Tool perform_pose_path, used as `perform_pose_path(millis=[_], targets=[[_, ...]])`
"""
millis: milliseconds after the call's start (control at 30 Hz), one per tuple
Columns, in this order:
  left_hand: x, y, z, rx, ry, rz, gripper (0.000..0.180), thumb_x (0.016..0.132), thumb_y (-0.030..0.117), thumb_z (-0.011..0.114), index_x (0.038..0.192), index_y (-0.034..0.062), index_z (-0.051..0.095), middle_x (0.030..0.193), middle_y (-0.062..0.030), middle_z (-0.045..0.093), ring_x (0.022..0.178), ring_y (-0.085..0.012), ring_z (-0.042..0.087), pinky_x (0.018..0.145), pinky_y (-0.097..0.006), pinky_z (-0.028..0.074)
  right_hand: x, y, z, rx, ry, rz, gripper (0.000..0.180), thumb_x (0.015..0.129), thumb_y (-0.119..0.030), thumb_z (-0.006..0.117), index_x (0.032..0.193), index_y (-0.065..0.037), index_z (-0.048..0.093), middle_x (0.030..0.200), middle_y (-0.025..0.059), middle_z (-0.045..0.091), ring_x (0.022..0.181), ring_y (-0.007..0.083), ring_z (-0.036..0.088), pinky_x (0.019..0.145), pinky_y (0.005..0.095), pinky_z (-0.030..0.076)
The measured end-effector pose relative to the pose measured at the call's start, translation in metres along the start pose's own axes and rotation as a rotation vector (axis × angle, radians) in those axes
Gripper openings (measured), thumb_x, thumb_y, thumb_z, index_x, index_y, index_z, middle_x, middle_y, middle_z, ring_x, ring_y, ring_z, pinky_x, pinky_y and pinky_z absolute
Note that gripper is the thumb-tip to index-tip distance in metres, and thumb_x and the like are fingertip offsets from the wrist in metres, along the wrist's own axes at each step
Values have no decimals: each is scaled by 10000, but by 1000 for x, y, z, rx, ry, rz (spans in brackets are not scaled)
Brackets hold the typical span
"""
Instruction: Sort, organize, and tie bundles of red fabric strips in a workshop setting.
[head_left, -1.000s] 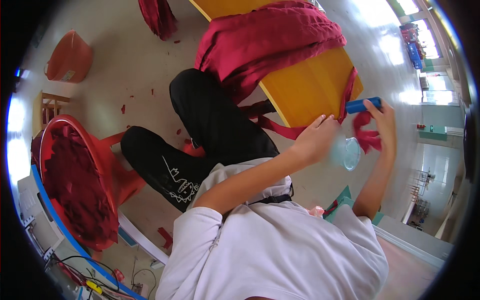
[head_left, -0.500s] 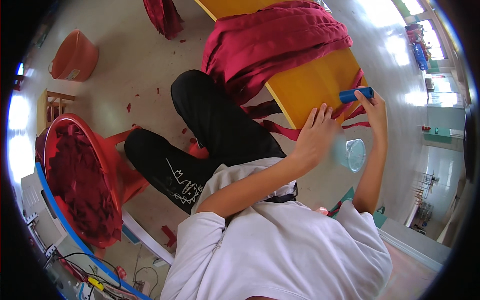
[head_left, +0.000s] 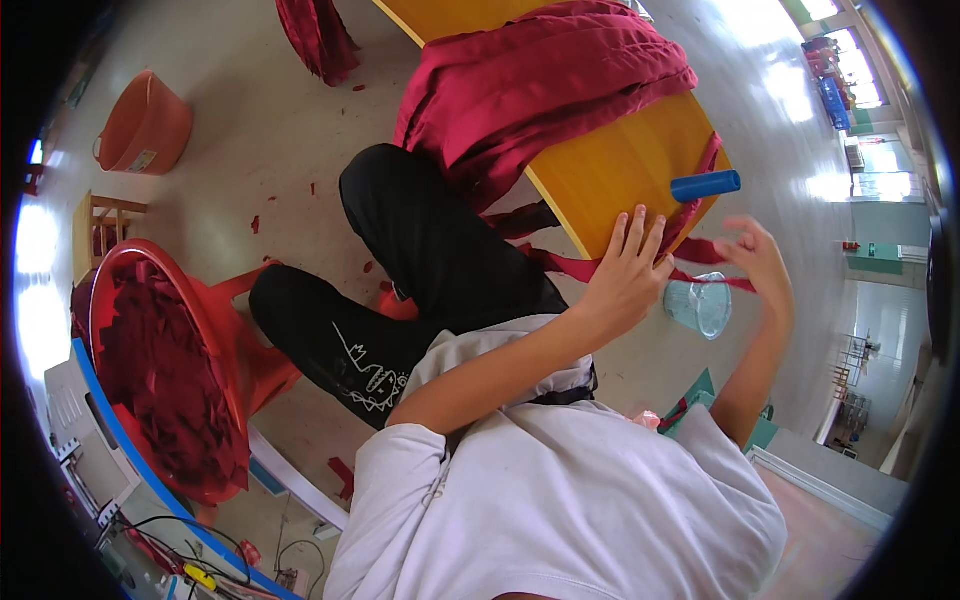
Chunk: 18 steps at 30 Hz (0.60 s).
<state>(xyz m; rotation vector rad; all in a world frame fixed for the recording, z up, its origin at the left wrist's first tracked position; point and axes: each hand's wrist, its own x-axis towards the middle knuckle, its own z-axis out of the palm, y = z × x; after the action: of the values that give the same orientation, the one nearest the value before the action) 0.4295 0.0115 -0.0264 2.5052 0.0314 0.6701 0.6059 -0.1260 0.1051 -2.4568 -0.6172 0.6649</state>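
My left hand (head_left: 628,272) lies with its fingers stretched out over the near right corner of a yellow wooden board (head_left: 590,190). Dark red fabric strips (head_left: 690,222) run beside its fingertips and hang past the board's edge. A blue tube (head_left: 706,186) rests across a strip at the right end of the board, touched by neither hand. My right hand (head_left: 762,265) is off to the right in the air, fingers bent and apart, close to the loose strip ends. A large heap of dark red fabric (head_left: 540,80) drapes over the board farther away.
At left, a red tub (head_left: 225,380) holds dark red fabric pieces (head_left: 165,380). An orange bucket (head_left: 146,130) and a wooden stool (head_left: 112,215) stand beyond it. A clear bin (head_left: 705,305) sits below the board's right end. Cables and a blue-edged machine table (head_left: 150,480) are at lower left.
My right hand has let go of the blue tube and moved down and outward. The tube now lies on the board. My left hand remains at the board's corner.
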Motion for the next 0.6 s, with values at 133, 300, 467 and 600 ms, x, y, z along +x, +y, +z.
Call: perform_pose_path(millis=[133, 300, 467, 600], targets=[[11, 20, -19, -506, 172, 15, 459, 844, 303, 681, 1196, 25, 584, 1401, -211, 435, 1328, -405, 388, 1098, -515, 301, -64, -46, -17, 87, -167, -93, 253, 853, -36, 666, 1089, 16, 589, 844, 26, 616, 774, 84, 590, 690, 210, 461], [20, 37, -54, -1081, 52, -12, 414, 814, 261, 737, 1099, 0, 585, 1030, -157, 647, 983, -297, 622, 822, -390, 484, -87, -66, -42, 74, -173, -452, 227, 857, -58, 658, 1059, 26, 597, 925, 58, 611, 814, 117, 609, 740, 223, 476], [11, -6, -109, -1538, -448, -72, 195, 943, 173, 631, 931, -21, 617, 693, 6, 572, 664, -70, 530, 585, -260, 420, -86, -57, -52, 207, 73, -536, 191, 887, -96, 654, 1032, 9, 586, 894, 31, 558, 737, 83, 553, 663, 209, 433], [-7, -65, -148, -1432, -543, -87, 208, 909, 134, 681, 1025, -38, 663, 756, 50, 552, 723, -9, 447, 610, -208, 376, -84, -35, -60, 361, 208, -352, 220, 902, -89, 641, 1094, 0, 582, 901, -6, 566, 572, 11, 377, 508, 167, 263]])
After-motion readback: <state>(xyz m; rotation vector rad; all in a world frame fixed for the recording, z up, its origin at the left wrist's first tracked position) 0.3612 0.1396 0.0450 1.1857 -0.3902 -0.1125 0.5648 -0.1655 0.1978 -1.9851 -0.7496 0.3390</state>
